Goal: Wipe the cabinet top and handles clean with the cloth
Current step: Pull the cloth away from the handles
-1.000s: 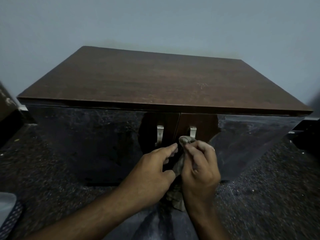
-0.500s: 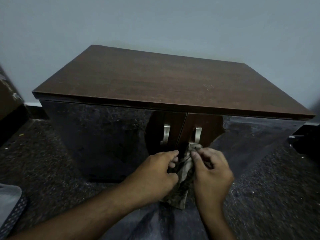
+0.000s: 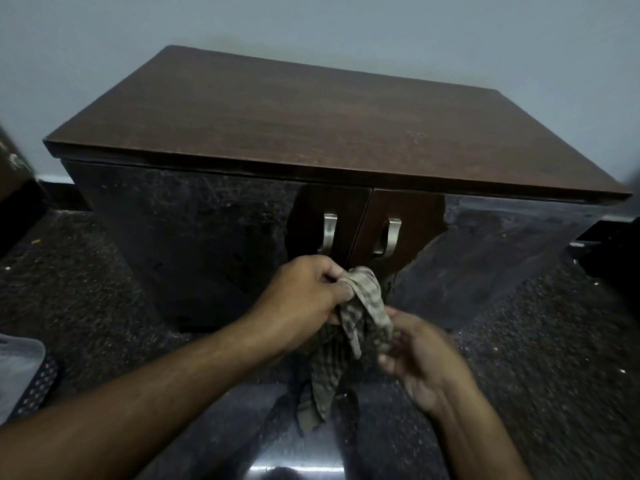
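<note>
Your left hand [image 3: 304, 292] pinches the cloth [image 3: 360, 327] at its top while your right hand [image 3: 419, 358], fingers loosely curled, holds its hanging side, and both upright handles [image 3: 329, 233] sit just above, left hand nearer, below the cabinet top [image 3: 311, 126]

I see a dark speckled floor [image 3: 540, 341] carrying a brown wooden cabinet [image 3: 311, 126] at twelve o'clock, set against the wall. At eight o'clock, a grey perforated object [image 3: 24, 372] lies on the floor.
</note>
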The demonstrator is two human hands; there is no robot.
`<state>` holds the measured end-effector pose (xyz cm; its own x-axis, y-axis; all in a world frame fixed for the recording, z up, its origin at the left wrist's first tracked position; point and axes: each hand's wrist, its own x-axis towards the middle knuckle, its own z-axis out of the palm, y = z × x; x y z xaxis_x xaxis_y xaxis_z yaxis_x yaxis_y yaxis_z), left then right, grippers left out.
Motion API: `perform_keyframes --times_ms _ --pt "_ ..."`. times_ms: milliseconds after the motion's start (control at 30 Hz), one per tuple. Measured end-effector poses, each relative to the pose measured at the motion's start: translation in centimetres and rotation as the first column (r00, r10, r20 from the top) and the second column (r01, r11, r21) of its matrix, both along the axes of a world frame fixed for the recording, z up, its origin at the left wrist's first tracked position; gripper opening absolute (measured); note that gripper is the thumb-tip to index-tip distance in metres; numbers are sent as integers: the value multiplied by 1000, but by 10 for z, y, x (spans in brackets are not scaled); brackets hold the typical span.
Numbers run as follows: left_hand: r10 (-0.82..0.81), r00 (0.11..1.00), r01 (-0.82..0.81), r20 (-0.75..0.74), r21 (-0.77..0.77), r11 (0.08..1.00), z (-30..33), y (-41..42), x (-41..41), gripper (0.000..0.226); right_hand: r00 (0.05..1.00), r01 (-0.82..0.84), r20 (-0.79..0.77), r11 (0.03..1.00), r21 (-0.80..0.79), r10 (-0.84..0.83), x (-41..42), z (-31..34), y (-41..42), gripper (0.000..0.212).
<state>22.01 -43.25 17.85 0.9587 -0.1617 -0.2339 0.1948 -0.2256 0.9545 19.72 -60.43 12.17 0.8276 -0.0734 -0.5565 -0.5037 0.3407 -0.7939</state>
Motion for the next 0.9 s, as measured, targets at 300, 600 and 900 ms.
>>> perform_keyframes --times_ms 300,600,900 --pt "-4 998 8 55 -77 997 1 4 0 9 968 -247 108 783 571 226 -3 -35 19 56" --pt "31 970 17 -242 196 981 -20 36 11 17 982 -165 171 797 580 79 11 -13 25 47" --pt "0 870 -151 -493 -267 952 29 113 -26 35 845 -535 209 780 325 492 7 9 102 43"
